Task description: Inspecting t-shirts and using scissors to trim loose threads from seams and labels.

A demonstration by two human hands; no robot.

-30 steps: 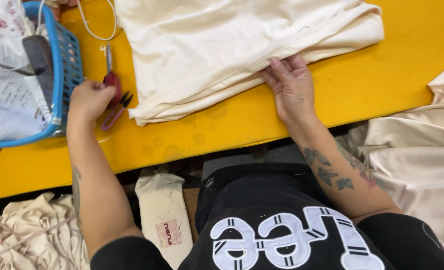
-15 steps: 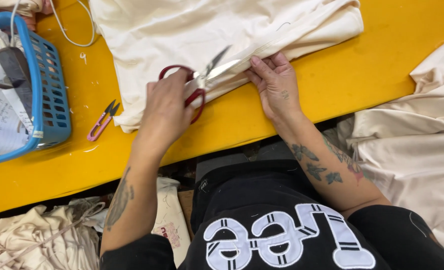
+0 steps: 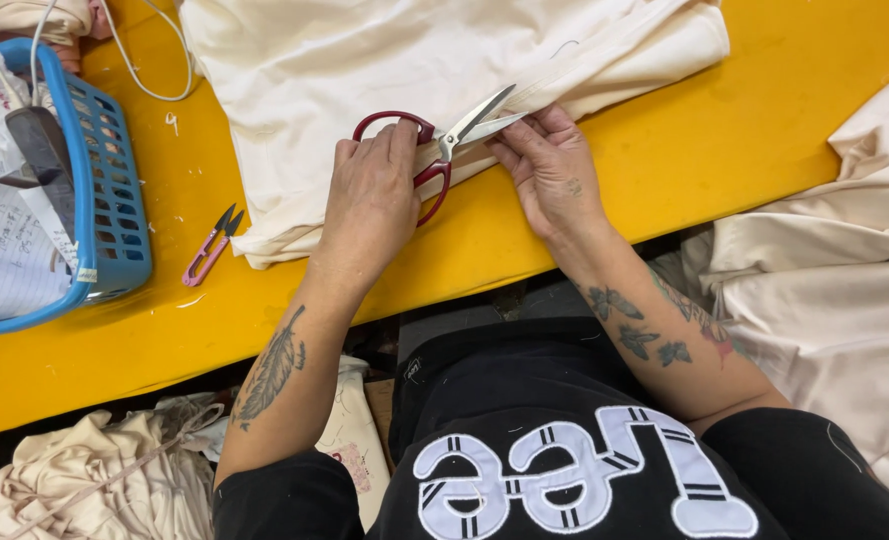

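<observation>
L hand (image 3: 369, 195) was wrapped round the red loop handles of the scissors (image 3: 434, 150), fingers through and closed on them, blades parted and pointing toward 2 o'clock at the garment's edge. R hand (image 3: 549, 170) lay flat w/ fingertips pinching the hem of the cream fabric (image 3: 404, 60), just at the blade tips, so closed on cloth. The fabric sat folded in several layers across the top centre of the yellow table (image 3: 764, 140), its lower edge running from 8 to 2 o'clock. It looked soft, light and floppy, prob. a knit; it'd slump and slide on the smooth tabletop unless pinned, so best held taut right beside the cut line, near the hem, not mid-panel. Scissors looked rigid, metal, sharp; take by the loops only. At 9 o'clock from the L hand lay small pink thread snips (image 3: 211, 247), apart from the cloth, and further out a blue basket (image 3: 114, 190) w/ papers. More pale fabric (image 3: 824, 290) hung off the table edge at 4 o'clock.
</observation>
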